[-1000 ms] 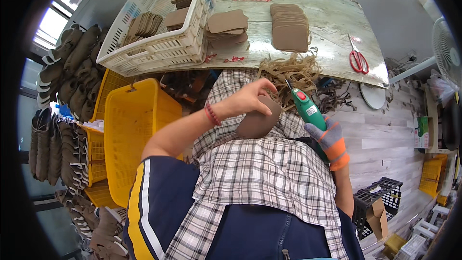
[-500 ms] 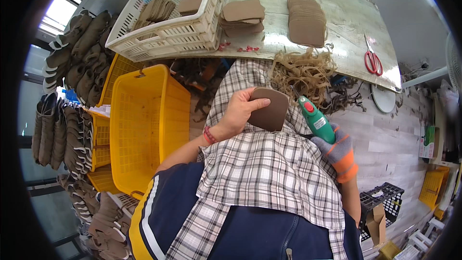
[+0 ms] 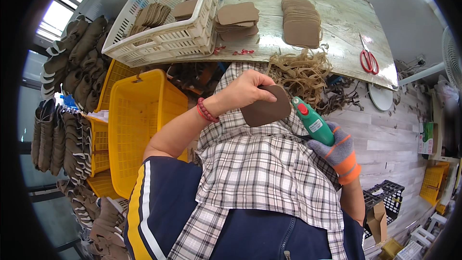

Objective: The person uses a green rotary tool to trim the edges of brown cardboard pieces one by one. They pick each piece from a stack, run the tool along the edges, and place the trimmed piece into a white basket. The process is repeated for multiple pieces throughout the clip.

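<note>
My left hand [image 3: 243, 90], with a red bead bracelet at its wrist, pinches the upper edge of a flat brown pad [image 3: 266, 110] with rounded corners. The pad is held above my plaid apron [image 3: 255, 168]. In a grey and orange glove, my right hand [image 3: 336, 150] is wrapped round a green handheld electric cutter [image 3: 315, 124] with a red button. The cutter's head lies right beside the pad's right edge; whether they touch I cannot tell. A tangle of tan trimmings [image 3: 304, 74] hangs at the table edge just beyond.
On the table [image 3: 339, 19] are two pad stacks [image 3: 301, 24] [image 3: 237, 19], red-handled scissors [image 3: 369, 61] and a white crate [image 3: 168, 43] holding more pads. A yellow bin [image 3: 144, 130] stands to my left, near hanging brown shoe pieces [image 3: 45, 135]. A black crate [image 3: 385, 195] sits at lower right.
My left wrist has turned and the forearm has lifted, rotating the pad so another part of its edge faces the cutter. My right hand has barely moved.
</note>
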The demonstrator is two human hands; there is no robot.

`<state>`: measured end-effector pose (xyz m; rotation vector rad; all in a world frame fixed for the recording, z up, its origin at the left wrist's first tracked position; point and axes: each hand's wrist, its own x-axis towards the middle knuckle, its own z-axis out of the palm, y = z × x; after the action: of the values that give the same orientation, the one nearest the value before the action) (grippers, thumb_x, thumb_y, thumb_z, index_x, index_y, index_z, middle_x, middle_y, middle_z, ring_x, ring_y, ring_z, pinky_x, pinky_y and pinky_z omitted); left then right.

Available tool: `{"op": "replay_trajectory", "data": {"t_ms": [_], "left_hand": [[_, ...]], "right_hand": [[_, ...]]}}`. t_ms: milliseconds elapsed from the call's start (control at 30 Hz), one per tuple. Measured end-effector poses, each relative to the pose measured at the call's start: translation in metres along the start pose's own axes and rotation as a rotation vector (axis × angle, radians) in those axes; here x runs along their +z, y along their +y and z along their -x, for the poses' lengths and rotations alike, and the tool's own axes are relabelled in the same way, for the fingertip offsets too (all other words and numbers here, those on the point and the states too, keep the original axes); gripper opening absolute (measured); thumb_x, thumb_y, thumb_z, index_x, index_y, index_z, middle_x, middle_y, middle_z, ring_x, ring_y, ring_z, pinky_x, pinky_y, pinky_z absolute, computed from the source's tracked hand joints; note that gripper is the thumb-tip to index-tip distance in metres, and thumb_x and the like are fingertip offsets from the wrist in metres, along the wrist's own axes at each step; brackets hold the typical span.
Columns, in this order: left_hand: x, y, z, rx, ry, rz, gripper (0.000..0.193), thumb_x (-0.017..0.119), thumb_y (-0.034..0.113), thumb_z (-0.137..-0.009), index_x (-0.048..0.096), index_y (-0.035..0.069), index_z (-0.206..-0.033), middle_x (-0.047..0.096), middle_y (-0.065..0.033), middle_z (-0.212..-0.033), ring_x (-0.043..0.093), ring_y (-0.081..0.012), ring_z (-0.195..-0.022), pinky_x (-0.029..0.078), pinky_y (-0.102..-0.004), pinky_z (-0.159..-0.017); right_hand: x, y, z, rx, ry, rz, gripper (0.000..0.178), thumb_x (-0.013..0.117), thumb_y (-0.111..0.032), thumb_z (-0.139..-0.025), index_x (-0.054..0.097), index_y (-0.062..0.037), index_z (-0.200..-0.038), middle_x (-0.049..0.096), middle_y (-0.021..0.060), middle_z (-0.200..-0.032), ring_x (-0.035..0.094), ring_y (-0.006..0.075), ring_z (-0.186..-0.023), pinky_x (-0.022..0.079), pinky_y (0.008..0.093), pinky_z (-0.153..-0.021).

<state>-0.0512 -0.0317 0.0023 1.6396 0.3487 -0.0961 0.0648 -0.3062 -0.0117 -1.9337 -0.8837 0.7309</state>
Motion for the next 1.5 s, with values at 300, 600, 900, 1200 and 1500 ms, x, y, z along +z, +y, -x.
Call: {"op": "replay_trajectory", "data": {"t_ms": [300, 600, 900, 1200, 1500], "left_hand": [[-0.005, 0.010, -0.009, -0.075, -0.124, -0.214, 0.015, 0.072, 0.003, -0.072, 0.069, -0.002, -0.085, 0.065, 0.0012, -0.072, 0.055, -0.0042, -0.066, 0.045, -0.0202, -0.064], [-0.014, 0.019, -0.031, -0.051, -0.329, -0.330, 0.038, 0.076, 0.004, -0.064, 0.066, 0.002, -0.100, 0.055, 0.0045, -0.068, 0.047, -0.0038, -0.062, 0.037, -0.0206, -0.057], [-0.054, -0.010, -0.058, 0.036, 0.208, 0.209, 0.030, 0.072, 0.001, -0.072, 0.063, 0.005, -0.100, 0.061, -0.0004, -0.080, 0.057, -0.0080, -0.071, 0.047, -0.0237, -0.065], [-0.119, -0.002, -0.114, 0.315, 1.159, 0.028, 0.058, 0.068, -0.002, -0.076, 0.038, 0.001, -0.126, 0.053, -0.0186, -0.111, 0.063, -0.0259, -0.084, 0.055, -0.0324, -0.064], [-0.093, -0.011, -0.147, 0.639, 1.239, -1.388, 0.048, 0.058, 0.019, -0.083, 0.048, 0.006, -0.128, 0.032, -0.0177, -0.141, 0.023, -0.0359, -0.136, 0.014, -0.0550, -0.109]], "right_hand": [[-0.001, -0.002, 0.000, 0.012, -0.036, -0.012, 0.059, 0.083, -0.031, -0.069, 0.059, 0.0037, -0.109, 0.068, 0.0130, -0.088, 0.064, 0.0138, -0.079, 0.051, 0.0272, -0.071], [-0.007, -0.007, -0.009, 0.059, -0.126, -0.076, 0.057, 0.084, -0.029, -0.069, 0.059, 0.0029, -0.108, 0.068, 0.0078, -0.086, 0.062, 0.0103, -0.079, 0.051, 0.0263, -0.069], [-0.010, 0.025, -0.013, 0.058, 0.058, -0.188, 0.047, 0.079, -0.022, -0.074, 0.059, 0.0022, -0.108, 0.064, 0.0043, -0.081, 0.056, 0.0062, -0.067, 0.047, 0.0218, -0.060], [-0.018, 0.033, -0.009, 0.191, 0.153, -0.260, 0.039, 0.077, -0.023, -0.075, 0.060, 0.0007, -0.102, 0.061, 0.0016, -0.071, 0.053, 0.0070, -0.056, 0.043, 0.0227, -0.050], [-0.016, 0.044, -0.010, 0.171, 0.211, -0.297, 0.039, 0.077, -0.023, -0.076, 0.060, 0.0002, -0.102, 0.062, 0.0020, -0.071, 0.053, 0.0070, -0.055, 0.043, 0.0228, -0.050]]}}
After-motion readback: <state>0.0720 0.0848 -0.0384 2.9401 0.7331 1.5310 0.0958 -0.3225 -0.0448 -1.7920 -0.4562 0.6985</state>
